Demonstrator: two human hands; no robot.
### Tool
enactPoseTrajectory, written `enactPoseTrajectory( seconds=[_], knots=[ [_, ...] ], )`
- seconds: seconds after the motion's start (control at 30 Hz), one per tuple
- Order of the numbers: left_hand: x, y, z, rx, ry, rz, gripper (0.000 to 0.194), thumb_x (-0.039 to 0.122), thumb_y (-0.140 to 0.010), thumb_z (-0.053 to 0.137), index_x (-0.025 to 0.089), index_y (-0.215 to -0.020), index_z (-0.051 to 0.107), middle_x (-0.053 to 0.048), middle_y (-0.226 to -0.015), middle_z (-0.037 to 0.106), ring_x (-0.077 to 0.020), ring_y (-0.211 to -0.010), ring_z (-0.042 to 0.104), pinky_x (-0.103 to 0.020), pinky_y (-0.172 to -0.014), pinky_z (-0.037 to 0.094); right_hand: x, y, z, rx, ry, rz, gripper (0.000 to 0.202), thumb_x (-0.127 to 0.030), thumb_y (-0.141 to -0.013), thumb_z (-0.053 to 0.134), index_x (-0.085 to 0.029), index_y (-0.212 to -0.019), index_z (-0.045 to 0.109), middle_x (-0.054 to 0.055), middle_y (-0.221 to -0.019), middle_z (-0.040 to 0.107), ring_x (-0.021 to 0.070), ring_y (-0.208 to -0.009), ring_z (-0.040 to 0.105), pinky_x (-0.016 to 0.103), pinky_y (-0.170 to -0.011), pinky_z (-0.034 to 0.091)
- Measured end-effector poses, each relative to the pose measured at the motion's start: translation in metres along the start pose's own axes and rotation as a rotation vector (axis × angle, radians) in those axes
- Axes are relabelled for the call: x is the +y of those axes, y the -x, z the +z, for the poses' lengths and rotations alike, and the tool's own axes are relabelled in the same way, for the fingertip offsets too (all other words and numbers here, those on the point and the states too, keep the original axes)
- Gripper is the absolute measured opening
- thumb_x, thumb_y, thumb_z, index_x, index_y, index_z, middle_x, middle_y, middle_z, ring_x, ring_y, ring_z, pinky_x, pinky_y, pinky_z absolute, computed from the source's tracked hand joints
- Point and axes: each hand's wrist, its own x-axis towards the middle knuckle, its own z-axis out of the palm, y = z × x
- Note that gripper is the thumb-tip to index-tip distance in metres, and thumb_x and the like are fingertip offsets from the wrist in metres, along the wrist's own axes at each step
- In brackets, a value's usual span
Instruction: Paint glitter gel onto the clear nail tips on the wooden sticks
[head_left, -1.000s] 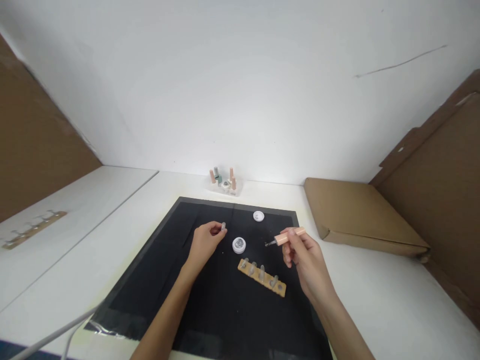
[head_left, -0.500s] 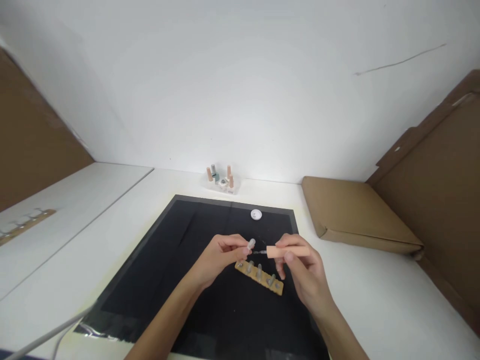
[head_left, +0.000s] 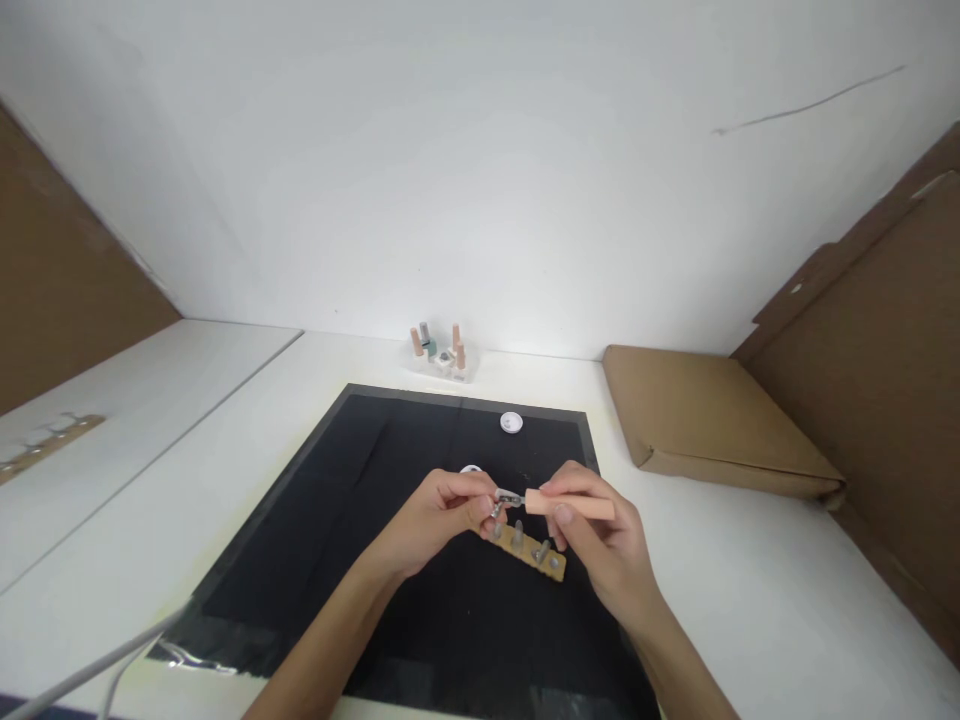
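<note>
Pinched in the fingertips of my left hand point(head_left: 446, 510) is a pale, clear false nail point(head_left: 505, 494) on a small metal holder. My right hand point(head_left: 596, 525) grips a nail polish brush point(head_left: 570, 504) by its long peach cap, lying nearly level. The brush's tip meets the false nail, though the exact contact is too small to make out. Just below both hands lies a tan, scalloped nail stand point(head_left: 556, 567), slanting down to the right. Several clear nail tips point(head_left: 518, 535) stand on it, and my left fingers cover its left end.
A black mat point(head_left: 315, 540) lies under my hands, bearing a small white dish point(head_left: 511, 423) and another white round thing point(head_left: 471, 468), partly hidden. A clear tray point(head_left: 465, 378) holds several polish bottles. Cardboard box point(head_left: 727, 415) at right; second nail stand point(head_left: 60, 445) far left; cable point(head_left: 112, 655) near left.
The brush has moved left onto the false nail. The nail has turned from tilted upward to nearly level. A white round thing now shows behind my left hand, and the view has shifted slightly.
</note>
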Motion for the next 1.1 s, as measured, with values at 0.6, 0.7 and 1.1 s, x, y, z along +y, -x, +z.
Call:
enactPoseTrajectory(
  seconds=[0.6,0.7,1.1],
  knots=[
    [-0.0016,-0.0004,-0.0006,-0.009,0.047,-0.027,0.035,0.044,-0.076,0.069,0.01,-0.067,0.072,-0.002,-0.064,0.056,-0.0096,-0.057,0.047,-0.023,-0.058,0.038,-0.0036,0.0,-0.0034,-0.035,0.147,-0.104,0.01,-0.017,-0.087,0.057,-0.023,-0.089,0.066,0.001,-0.074,0.058,0.0146,-0.065,0.055,0.027,-0.058,0.043],
    [-0.001,0.0,0.0001,0.004,0.066,-0.032,0.036,0.045,-0.075,0.07,0.01,-0.066,0.072,-0.002,-0.064,0.056,-0.0095,-0.057,0.047,-0.023,-0.058,0.039,-0.0045,-0.0006,-0.0034,-0.006,0.188,-0.114,0.009,-0.017,-0.086,0.057,-0.022,-0.084,0.064,0.001,-0.071,0.058,0.0147,-0.062,0.054,0.027,-0.057,0.042],
    [-0.0015,0.0003,-0.0001,0.014,0.1,-0.069,0.035,0.045,-0.074,0.072,0.01,-0.067,0.072,-0.001,-0.063,0.057,-0.0086,-0.055,0.046,-0.023,-0.056,0.038,-0.0051,-0.0007,-0.004,-0.021,0.199,-0.153,0.012,-0.016,-0.086,0.058,-0.024,-0.09,0.066,0.001,-0.075,0.062,0.0153,-0.066,0.057,0.028,-0.058,0.045]
  ],
)
